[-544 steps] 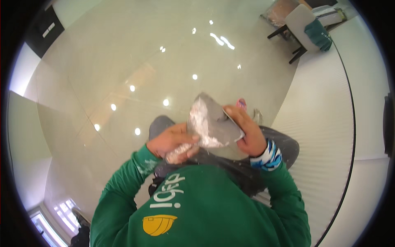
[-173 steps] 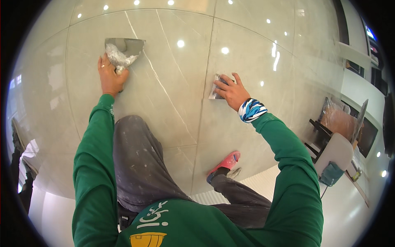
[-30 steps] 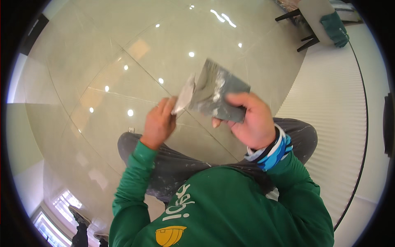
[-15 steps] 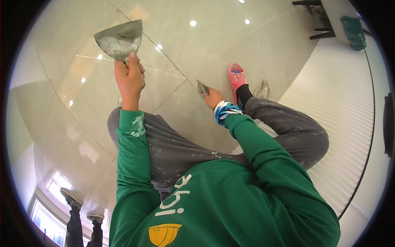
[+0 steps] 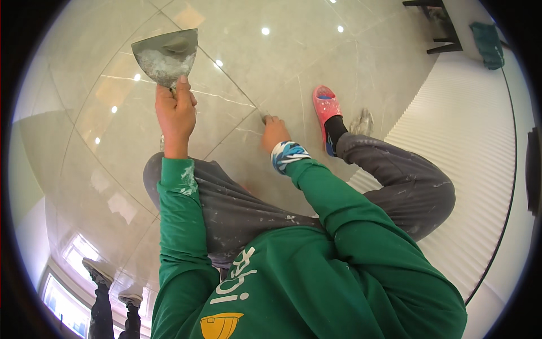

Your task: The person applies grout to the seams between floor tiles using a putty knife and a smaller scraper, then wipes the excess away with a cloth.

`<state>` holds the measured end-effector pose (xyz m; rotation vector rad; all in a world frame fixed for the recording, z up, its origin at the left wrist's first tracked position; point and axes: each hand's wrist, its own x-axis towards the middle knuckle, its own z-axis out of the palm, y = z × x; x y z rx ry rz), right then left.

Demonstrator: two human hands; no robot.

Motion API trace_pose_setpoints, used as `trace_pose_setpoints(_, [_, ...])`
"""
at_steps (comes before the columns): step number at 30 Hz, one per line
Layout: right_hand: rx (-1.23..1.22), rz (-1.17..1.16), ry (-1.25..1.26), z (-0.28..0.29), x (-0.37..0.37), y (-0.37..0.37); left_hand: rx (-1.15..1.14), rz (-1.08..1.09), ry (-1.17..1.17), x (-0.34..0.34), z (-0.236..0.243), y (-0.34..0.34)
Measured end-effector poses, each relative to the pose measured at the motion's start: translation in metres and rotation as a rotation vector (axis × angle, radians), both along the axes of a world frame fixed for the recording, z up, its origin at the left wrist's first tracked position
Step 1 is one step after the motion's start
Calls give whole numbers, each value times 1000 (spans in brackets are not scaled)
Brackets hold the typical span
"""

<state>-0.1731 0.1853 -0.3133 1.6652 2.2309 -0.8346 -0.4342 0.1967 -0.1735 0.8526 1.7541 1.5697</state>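
Note:
A wide putty knife [image 5: 152, 53], its blade smeared with whitish filler, is gripped at the handle by my left hand [image 5: 176, 118]. The blade points away from me above the glossy beige floor tiles [image 5: 305, 62]. To the right and nearer, my right hand [image 5: 275, 135] is closed around a small scraper [image 5: 264, 118]. Only a bit of its dark blade shows at the fingertips, by the crossing of the tile joints [image 5: 257, 109]; the rest is hidden by the hand. Whether that blade touches the floor I cannot tell.
My right foot wears a pink slipper [image 5: 326, 105], with a crumpled translucent thing [image 5: 362, 122] beside it. A white ribbed panel [image 5: 451, 141] stretches along the right. Dark furniture legs [image 5: 443, 42] and a green cloth [image 5: 488, 46] are at upper right. Another person's legs [image 5: 101, 308] stand at lower left.
My right hand has moved left toward the joint crossing, and its scraper's blade now shows far less. The left hand and wide putty knife have hardly shifted.

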Motion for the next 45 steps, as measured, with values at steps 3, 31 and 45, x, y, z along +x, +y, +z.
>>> trace_pose_setpoints(3, [92,-42,-42,-18,-3,3,-48,-41,31,7,-1,2])
trace_pose_setpoints(31, [104,77,-70,-32,26,-80,-125,-43,97,-9,-20,-22])
trace_pose_setpoints(45, [199,741,41,-12,45,35,-154,-40,107,-23,-24,-32])
